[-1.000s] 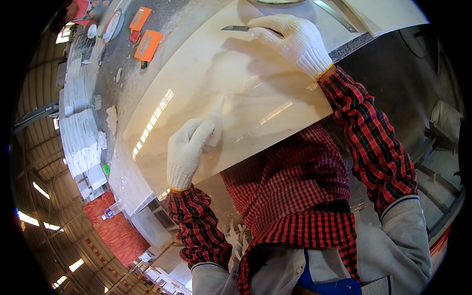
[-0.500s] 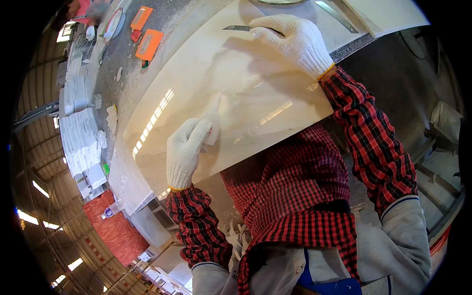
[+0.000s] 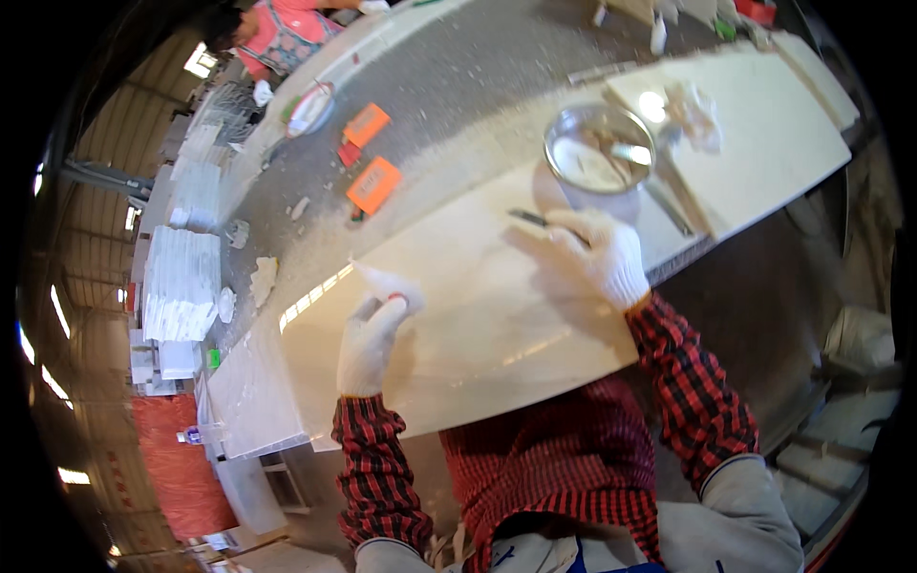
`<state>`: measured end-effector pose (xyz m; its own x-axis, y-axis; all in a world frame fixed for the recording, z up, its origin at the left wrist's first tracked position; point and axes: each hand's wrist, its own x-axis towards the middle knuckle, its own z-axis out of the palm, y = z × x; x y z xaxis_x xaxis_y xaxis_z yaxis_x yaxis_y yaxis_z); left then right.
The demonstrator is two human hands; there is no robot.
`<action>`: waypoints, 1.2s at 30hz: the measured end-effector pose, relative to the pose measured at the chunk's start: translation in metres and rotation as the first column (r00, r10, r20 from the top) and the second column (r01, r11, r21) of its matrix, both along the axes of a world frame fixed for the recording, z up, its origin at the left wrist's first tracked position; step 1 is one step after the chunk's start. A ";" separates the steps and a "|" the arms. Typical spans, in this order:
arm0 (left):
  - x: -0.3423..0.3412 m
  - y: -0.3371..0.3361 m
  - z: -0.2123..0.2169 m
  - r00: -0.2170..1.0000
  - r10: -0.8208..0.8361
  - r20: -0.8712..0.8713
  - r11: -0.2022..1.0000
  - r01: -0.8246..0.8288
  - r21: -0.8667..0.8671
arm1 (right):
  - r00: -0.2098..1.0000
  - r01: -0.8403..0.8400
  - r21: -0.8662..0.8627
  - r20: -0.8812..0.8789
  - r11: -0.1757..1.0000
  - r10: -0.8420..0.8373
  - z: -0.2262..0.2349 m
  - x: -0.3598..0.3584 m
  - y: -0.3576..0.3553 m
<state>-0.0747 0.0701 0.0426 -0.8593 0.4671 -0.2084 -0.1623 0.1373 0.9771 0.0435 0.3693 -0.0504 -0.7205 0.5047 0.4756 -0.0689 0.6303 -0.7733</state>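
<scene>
A large, glossy cream stone slab [image 3: 458, 353] lies in front of me and reflects the windows. My left hand [image 3: 368, 346], in a white knit glove with a worn fingertip, is closed over the slab's left part. It pinches a thin, whitish, tissue-like piece [image 3: 386, 282], blurred, that sticks out past the fingers. My right hand [image 3: 611, 256], gloved the same way, is above the slab's right part. Between its thumb and fingers is a small dark flat blade [image 3: 527, 218] pointing left. Whether the blade touches the slab I cannot tell.
A metal bowl [image 3: 548, 143] with pale contents stands beyond my right hand, beside a flat metal strip [image 3: 671, 208]. Orange packets [image 3: 373, 184] lie on the grey table. White slabs [image 3: 183, 284] are stacked at left. A person in pink [image 3: 272, 38] is at far left.
My view has swung, bringing the whole bowl and the person further into sight. The whitish piece in my left hand now points away from me to the upper left. My right hand keeps the blade.
</scene>
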 end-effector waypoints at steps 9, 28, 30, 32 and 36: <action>-0.160 0.130 -0.052 0.905 0.028 -0.424 0.994 -0.069 -0.083 | 0.994 0.009 -0.024 0.109 1.000 -0.007 0.014 0.003 0.001; -0.116 0.089 -0.039 0.942 -0.091 -0.324 0.995 0.071 -0.073 | 0.996 -0.033 -0.049 0.081 0.998 0.036 0.000 0.002 0.010; -0.075 0.033 -0.027 0.949 -0.079 -0.307 0.992 0.045 -0.116 | 0.993 -0.058 -0.045 0.101 0.997 0.062 0.001 0.001 0.008; -0.023 -0.013 -0.012 0.945 -0.026 -0.325 0.977 -0.045 -0.208 | 0.986 -0.055 -0.085 0.150 0.995 0.068 0.011 0.001 0.005; 0.044 -0.088 -0.033 0.882 0.219 -0.417 0.908 -0.341 -0.244 | 0.978 -0.066 -0.382 0.158 0.922 0.135 0.016 0.003 0.007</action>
<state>-0.0309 -0.0181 0.0100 -0.9850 0.1611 0.0621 0.1278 0.4385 0.8896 0.0465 0.3766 -0.0349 -0.8316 0.5406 0.1271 0.0433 0.2912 -0.9557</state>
